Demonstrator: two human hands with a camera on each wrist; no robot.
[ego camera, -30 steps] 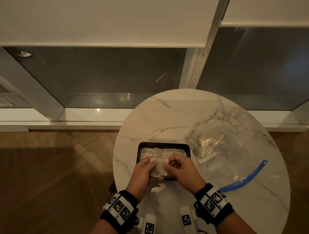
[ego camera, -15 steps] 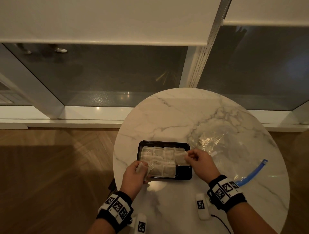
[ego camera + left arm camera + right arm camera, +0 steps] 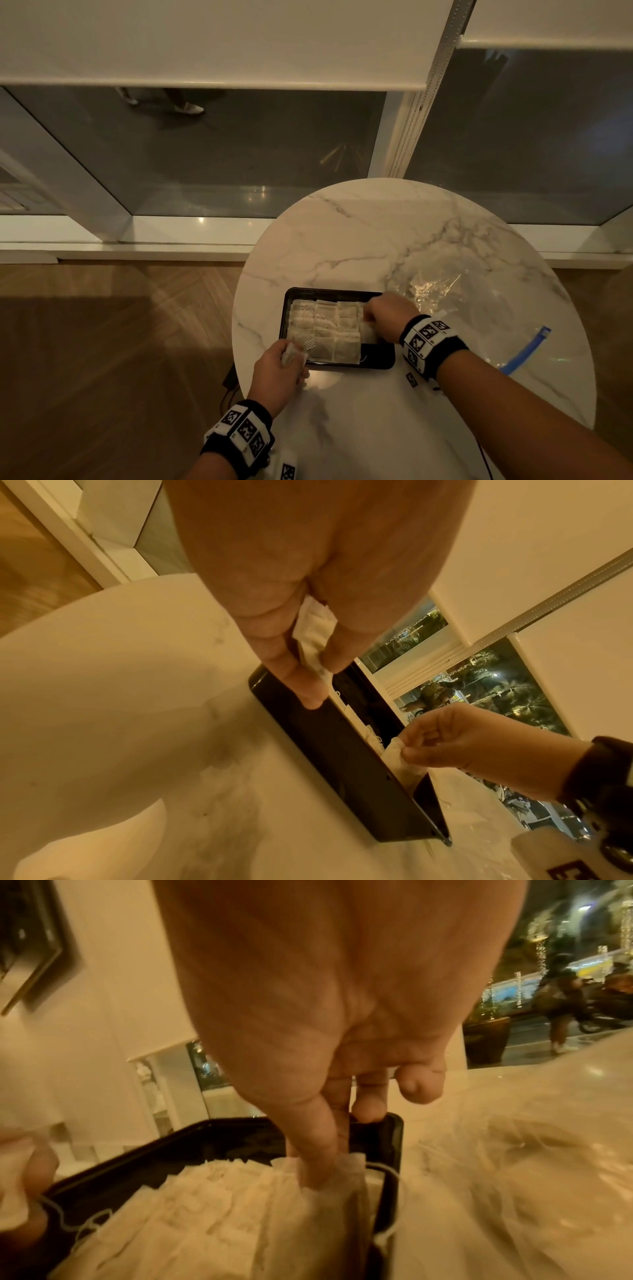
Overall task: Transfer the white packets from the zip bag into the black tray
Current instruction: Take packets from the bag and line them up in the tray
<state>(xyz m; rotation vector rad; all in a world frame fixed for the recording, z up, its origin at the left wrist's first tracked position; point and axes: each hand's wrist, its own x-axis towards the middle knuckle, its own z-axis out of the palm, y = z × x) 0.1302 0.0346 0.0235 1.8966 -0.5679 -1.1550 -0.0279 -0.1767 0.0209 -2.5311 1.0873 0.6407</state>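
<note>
A black tray (image 3: pixel 380 359) sits on the round marble table, and several white packets (image 3: pixel 325 329) lie in rows inside it. My left hand (image 3: pixel 284 366) is at the tray's near left corner and pinches a white packet (image 3: pixel 313 639) between thumb and fingers. My right hand (image 3: pixel 383 313) is over the tray's right side and pinches another white packet (image 3: pixel 325 1199) that reaches down into the tray (image 3: pixel 219 1139). The clear zip bag (image 3: pixel 455 301) with its blue zip strip (image 3: pixel 527 349) lies flat to the right of the tray.
The marble table (image 3: pixel 376 233) has bare surface behind and in front of the tray. A wooden floor (image 3: pixel 102 342) lies off its left edge, and glass window panels stand behind. A dark cable (image 3: pixel 227 383) shows by the table's left rim.
My hands have parted from holding packets together over the tray's front. The right hand carried one packet to the tray's right side and lowered it in. The left stayed at the near left corner.
</note>
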